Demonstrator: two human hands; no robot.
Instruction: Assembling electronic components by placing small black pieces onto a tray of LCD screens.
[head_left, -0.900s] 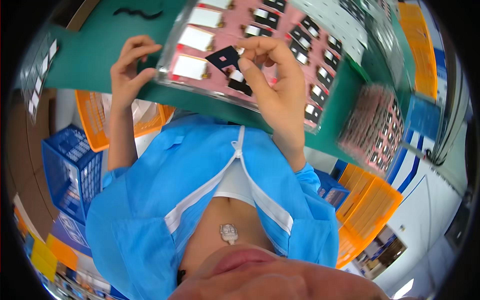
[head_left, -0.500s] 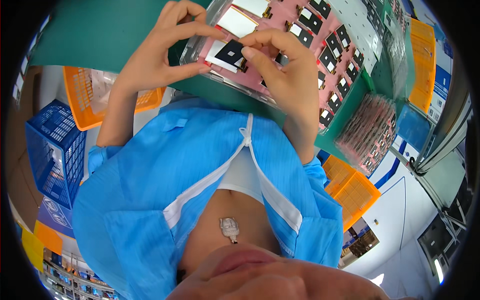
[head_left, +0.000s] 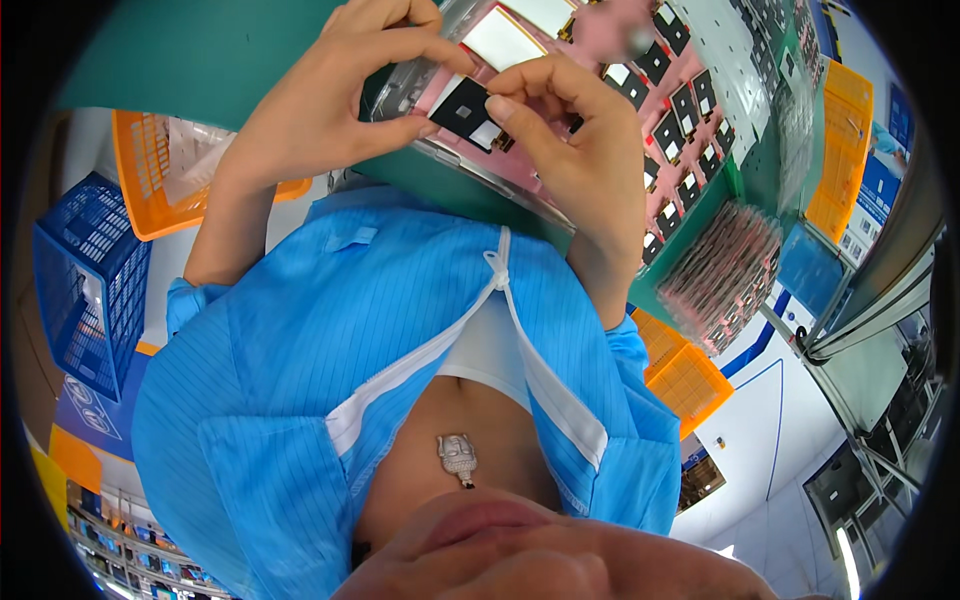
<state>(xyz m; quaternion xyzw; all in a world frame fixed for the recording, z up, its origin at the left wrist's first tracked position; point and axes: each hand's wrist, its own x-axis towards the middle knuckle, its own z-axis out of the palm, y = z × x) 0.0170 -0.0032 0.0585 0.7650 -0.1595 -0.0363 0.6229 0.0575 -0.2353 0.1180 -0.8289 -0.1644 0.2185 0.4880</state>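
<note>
black card (head_left: 453, 100) between both hands (head_left: 585, 145)

At the left, pale plastic (head_left: 195, 160) is held in an orange basket (head_left: 137, 190) near a blue crate (head_left: 122, 300); orange crates (head_left: 690, 380) are seen at the right.

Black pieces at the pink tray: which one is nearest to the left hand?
The black piece at the tray's near-left corner, between left hand and right hand; others lie farther right.
</note>
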